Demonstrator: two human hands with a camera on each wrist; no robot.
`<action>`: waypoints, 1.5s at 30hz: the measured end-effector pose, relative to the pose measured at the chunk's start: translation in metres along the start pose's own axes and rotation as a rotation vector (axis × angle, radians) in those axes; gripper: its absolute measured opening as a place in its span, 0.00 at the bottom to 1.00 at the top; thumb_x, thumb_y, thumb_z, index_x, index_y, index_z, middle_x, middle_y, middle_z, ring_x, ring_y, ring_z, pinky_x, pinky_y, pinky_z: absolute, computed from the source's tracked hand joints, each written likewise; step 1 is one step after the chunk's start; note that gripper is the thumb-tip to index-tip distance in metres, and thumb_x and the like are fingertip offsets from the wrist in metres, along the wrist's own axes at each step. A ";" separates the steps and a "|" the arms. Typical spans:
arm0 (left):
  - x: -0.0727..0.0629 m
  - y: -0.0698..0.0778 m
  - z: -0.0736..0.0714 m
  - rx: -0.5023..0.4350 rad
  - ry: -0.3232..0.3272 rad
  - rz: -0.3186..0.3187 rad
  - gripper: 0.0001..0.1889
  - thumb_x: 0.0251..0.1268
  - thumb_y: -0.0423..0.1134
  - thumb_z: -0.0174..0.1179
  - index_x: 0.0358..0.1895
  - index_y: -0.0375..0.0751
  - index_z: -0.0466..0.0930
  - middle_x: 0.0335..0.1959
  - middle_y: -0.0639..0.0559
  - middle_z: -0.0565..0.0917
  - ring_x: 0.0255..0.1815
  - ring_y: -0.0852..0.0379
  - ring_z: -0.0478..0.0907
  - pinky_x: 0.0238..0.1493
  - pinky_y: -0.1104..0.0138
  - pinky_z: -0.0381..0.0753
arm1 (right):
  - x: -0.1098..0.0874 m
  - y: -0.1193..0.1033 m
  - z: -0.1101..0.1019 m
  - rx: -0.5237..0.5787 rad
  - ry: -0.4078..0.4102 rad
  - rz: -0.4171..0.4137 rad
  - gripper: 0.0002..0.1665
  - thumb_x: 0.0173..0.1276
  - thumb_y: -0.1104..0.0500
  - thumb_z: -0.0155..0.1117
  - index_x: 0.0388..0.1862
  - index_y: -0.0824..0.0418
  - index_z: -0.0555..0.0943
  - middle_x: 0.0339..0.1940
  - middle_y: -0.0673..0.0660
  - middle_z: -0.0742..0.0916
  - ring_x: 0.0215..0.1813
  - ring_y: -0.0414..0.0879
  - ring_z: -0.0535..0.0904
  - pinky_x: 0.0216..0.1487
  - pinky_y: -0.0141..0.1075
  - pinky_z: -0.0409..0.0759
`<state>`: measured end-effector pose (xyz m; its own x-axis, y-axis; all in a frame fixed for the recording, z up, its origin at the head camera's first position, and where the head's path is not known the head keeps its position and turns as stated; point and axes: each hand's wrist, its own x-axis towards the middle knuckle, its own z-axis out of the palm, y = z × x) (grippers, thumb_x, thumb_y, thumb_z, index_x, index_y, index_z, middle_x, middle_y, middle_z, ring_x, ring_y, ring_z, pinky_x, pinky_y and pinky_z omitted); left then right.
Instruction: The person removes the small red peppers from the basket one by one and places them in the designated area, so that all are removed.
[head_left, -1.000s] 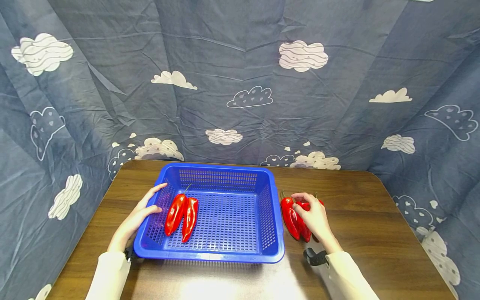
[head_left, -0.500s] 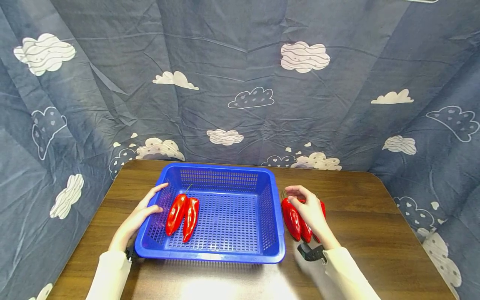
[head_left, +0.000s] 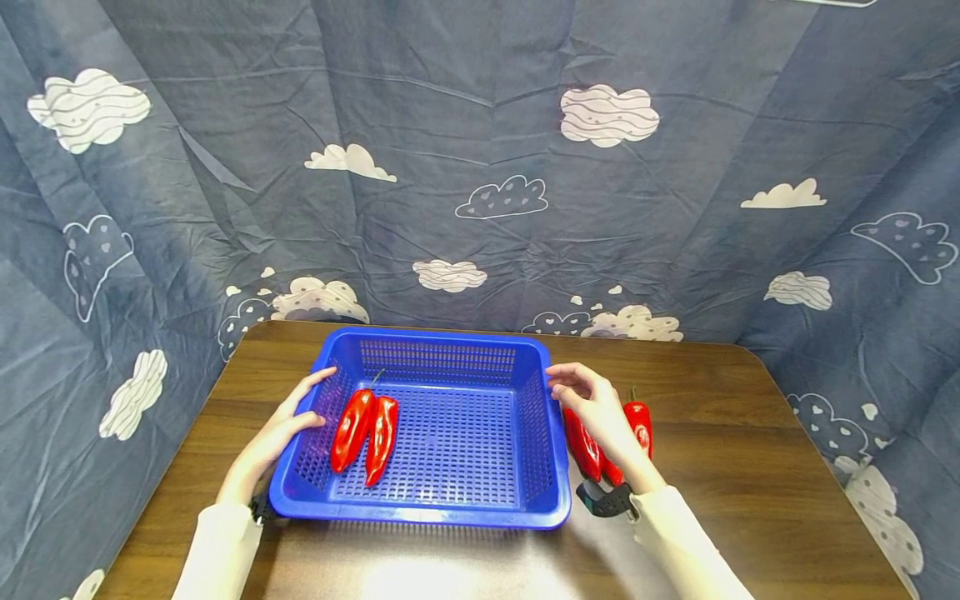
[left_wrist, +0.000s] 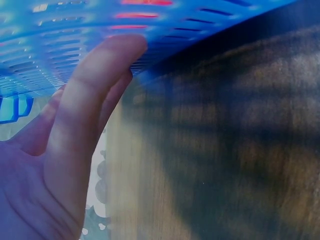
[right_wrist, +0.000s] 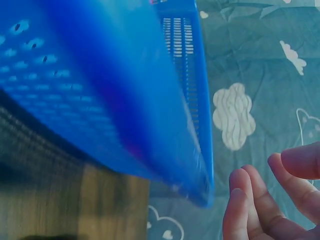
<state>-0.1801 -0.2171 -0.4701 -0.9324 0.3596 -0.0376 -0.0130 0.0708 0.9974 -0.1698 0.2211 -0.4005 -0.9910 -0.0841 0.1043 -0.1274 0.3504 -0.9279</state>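
The left hand [head_left: 279, 425], thumb and fingers spread, touches the left side of the blue basket [head_left: 420, 511], just left of two red peppers [head_left: 352, 432] inside. The right hand [head_left: 596, 410], loosely curved and holding nothing, hovers near the right rim, over more red peppers [head_left: 586, 450] on the table [head_left: 750, 467]. Behind hangs a cloud-printed cloth [head_left: 420, 117].

head: above, facing forward-down | wrists: close in (all three share the basket [head_left: 420, 512])
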 end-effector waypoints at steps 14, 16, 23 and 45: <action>0.000 -0.001 0.000 -0.013 -0.004 -0.019 0.37 0.62 0.27 0.47 0.75 0.51 0.50 0.71 0.35 0.52 0.63 0.36 0.60 0.50 0.60 0.75 | 0.007 -0.018 0.023 0.049 -0.108 -0.023 0.16 0.66 0.70 0.55 0.52 0.72 0.77 0.42 0.64 0.84 0.39 0.51 0.82 0.40 0.39 0.78; 0.000 0.000 0.000 -0.015 -0.005 -0.012 0.37 0.62 0.27 0.47 0.75 0.50 0.50 0.71 0.34 0.52 0.63 0.36 0.60 0.50 0.60 0.75 | 0.008 -0.020 0.027 0.042 -0.129 -0.019 0.16 0.66 0.69 0.55 0.52 0.71 0.77 0.42 0.63 0.84 0.40 0.53 0.82 0.40 0.40 0.78; 0.000 0.001 0.001 -0.015 -0.005 -0.006 0.37 0.61 0.27 0.48 0.75 0.49 0.50 0.71 0.34 0.52 0.64 0.35 0.59 0.50 0.60 0.75 | 0.013 -0.027 0.042 0.053 -0.177 -0.009 0.15 0.66 0.68 0.55 0.51 0.70 0.77 0.41 0.62 0.85 0.40 0.56 0.81 0.42 0.48 0.78; 0.000 0.000 -0.001 -0.004 -0.014 0.018 0.38 0.61 0.26 0.47 0.75 0.47 0.49 0.71 0.33 0.53 0.64 0.35 0.58 0.51 0.60 0.74 | 0.024 -0.032 0.087 0.074 -0.266 -0.030 0.14 0.65 0.68 0.57 0.49 0.69 0.79 0.40 0.62 0.85 0.39 0.57 0.81 0.42 0.52 0.80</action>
<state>-0.1807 -0.2176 -0.4702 -0.9275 0.3734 -0.0207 0.0022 0.0606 0.9982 -0.1861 0.1264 -0.4000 -0.9399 -0.3387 0.0433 -0.1431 0.2757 -0.9505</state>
